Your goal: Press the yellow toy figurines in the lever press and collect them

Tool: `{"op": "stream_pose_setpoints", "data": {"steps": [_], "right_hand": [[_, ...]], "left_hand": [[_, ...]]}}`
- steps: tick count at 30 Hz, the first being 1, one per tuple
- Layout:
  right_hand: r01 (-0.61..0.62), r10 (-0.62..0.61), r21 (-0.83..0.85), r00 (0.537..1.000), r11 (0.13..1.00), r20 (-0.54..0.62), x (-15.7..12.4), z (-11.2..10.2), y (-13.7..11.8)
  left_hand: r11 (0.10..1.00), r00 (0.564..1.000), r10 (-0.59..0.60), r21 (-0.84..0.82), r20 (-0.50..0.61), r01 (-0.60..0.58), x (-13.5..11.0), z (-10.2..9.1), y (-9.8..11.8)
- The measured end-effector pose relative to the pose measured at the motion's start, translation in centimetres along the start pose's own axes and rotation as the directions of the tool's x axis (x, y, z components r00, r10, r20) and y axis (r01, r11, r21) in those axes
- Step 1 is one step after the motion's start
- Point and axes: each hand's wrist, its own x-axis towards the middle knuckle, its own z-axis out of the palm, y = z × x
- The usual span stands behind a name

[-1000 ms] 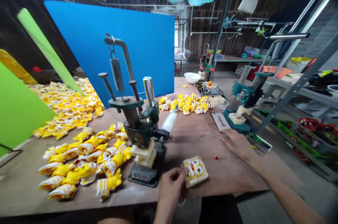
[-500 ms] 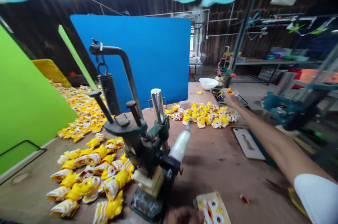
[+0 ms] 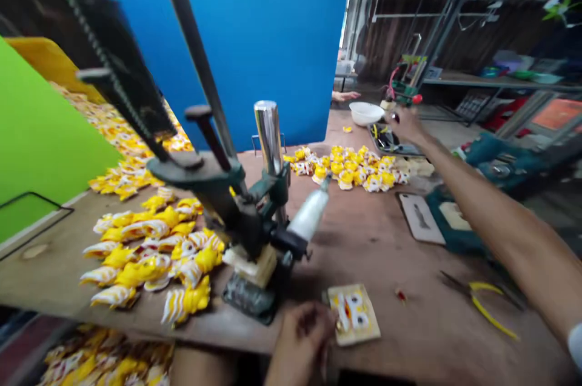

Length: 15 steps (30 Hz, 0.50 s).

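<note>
My left hand [image 3: 305, 332] is low at the table's front edge, fingers curled, at the left side of a small square block [image 3: 370, 332] with a cartoon face in white, yellow and red. Whatever its fingers pinch is hidden. My right hand [image 3: 407, 126] is stretched far forward, blurred, over a dark tray [image 3: 409, 149] of small black and yellow parts. Its fingers are closed around a small dark thing I cannot make out. A green hand press [image 3: 195, 177] stands left of centre. Yellow-and-white animal-shaped pieces [image 3: 152, 268] lie left of it, more [image 3: 350, 168] behind.
Yellow-handled pliers [image 3: 493, 316] and a small red bit [image 3: 401, 296] lie on the right. A phone [image 3: 421, 219] rests beside a green machine base [image 3: 454, 216]. A white bowl [image 3: 366, 113] stands far back. Another person's hand [image 3: 346, 96] shows beyond the blue board [image 3: 254, 40].
The view has tilted down. My right hand has lifted above the tray, and the red-and-yellow piece seen by it no longer shows. My left hand now shows more fully beside the block.
</note>
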Motion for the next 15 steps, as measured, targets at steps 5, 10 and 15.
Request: {"op": "stream_pose_setpoints", "data": {"steps": [5,10,15], "right_hand": [[0.064,-0.067,-0.043,0.995,0.997,-0.076,-9.9,-10.6,-3.7],[-0.243,0.108,0.376,0.933,0.894,0.344,-26.0,-13.6,-3.1],[-0.706,0.293,0.588,0.703,0.395,0.648,-39.0,-9.9,-2.2]], "left_hand": [[0.983,0.981,0.171,-0.077,0.087,-0.165,-1.0,0.6,-0.7],[0.867,0.853,0.499,0.106,-0.152,-0.488,-2.8,0.7,-2.7],[0.607,0.681,0.71,0.333,0.179,-0.721,-2.6,-0.3,-2.9]]}}
